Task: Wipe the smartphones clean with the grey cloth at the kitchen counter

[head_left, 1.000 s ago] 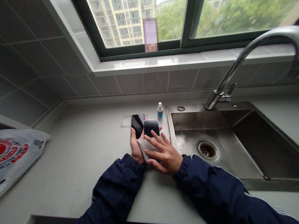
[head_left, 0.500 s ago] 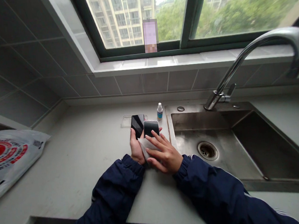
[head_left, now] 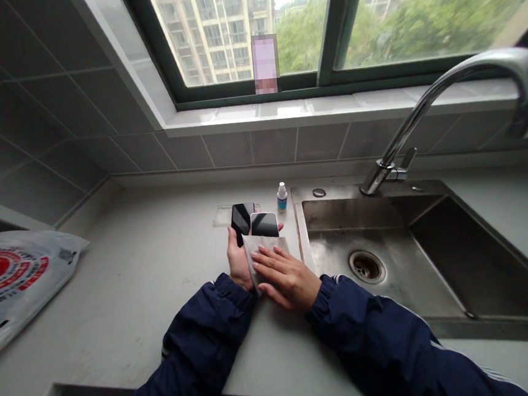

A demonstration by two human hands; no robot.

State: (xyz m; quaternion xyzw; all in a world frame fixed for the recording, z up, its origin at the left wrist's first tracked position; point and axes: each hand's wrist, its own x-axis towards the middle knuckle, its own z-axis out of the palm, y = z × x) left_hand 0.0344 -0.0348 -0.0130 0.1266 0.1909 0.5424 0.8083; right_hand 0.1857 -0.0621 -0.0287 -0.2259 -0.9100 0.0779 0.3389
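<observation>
My left hand is closed around a phone with a light rim and a dark, shiny screen; its fingertips show at the right edge. A pale grey wipe covers the lower part of that screen. On top of the wipe lies my right hand, its fingers stretched out flat, with the thumb near the wipe's lower edge. Just behind my left thumb is a second, black phone; whether the hand touches it, I cannot tell. A clear phone case lies partly beneath it.
A small white-capped bottle stands beside the steel sink. Over the sink curves a chrome faucet. At the far left a printed plastic bag rests on the pale counter. A window is behind.
My right hand has slid down toward me, off the upper screen. The wipe now lies flatter across the phone's lower part. The held phone has shifted slightly left.
</observation>
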